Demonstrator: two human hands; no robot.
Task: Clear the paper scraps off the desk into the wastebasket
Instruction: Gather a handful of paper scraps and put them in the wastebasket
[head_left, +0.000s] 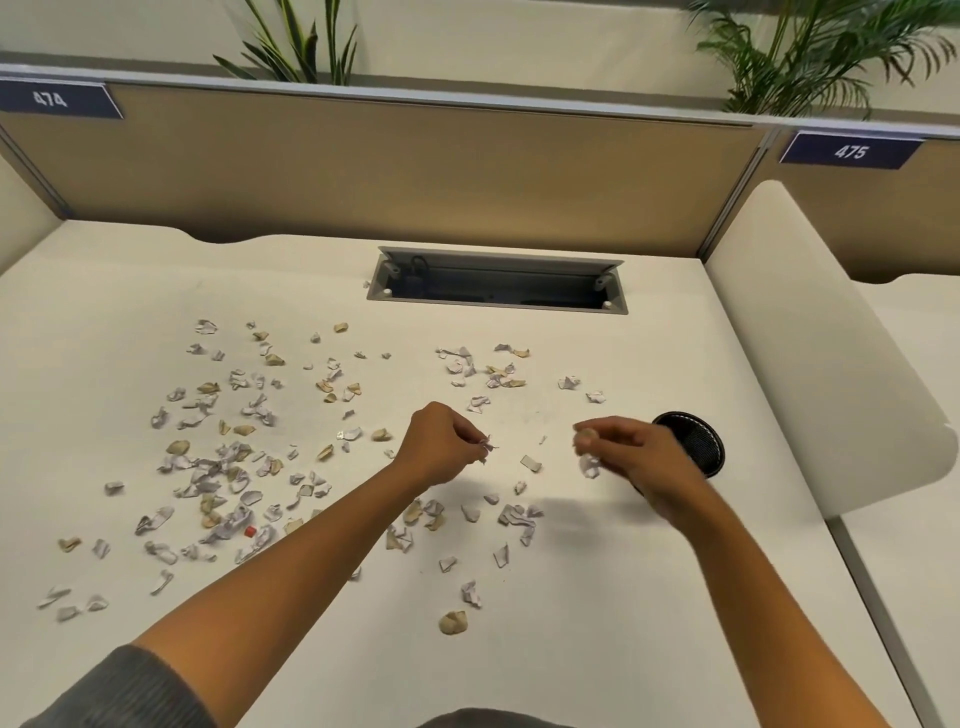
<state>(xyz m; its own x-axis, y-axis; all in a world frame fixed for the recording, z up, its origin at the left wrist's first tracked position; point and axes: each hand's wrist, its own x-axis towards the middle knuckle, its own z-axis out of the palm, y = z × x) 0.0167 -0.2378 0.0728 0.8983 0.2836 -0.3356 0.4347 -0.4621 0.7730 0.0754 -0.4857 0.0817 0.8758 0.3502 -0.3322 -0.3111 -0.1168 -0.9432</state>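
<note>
Both arms are stretched out over the white desk (597, 623), forearms bare, with a grey sleeve (119, 691) bunched up on the left one. The left hand (441, 447) is curled into a loose fist, knuckles up, fingertips pinched tight on a small white scrap (487, 446) that pokes out toward the right. It's hanging above the desktop, going by the shadow underneath. The right hand (639, 457) is angled in from the right, fingers bent and closed around a crumpled white piece (589, 464) that dangles below the fingertips. That hand is a bit motion-blurred, so I can't tell how much else it's holding.

The paper scraps (218, 467), white and tan bits, are all over the desk, thickest on the left side, with a smaller cluster up past the hands and a few more near the front edge. There's 1 little red bit (250, 531) in the left pile.

The black mesh wastebasket (693, 441) sits just behind the right hand, near the desk's right edge, partly hidden by the wrist. Behind everything is an open cable tray (496, 283), and the partition has tags reading 474 (50, 98) and 475 (851, 151).
</note>
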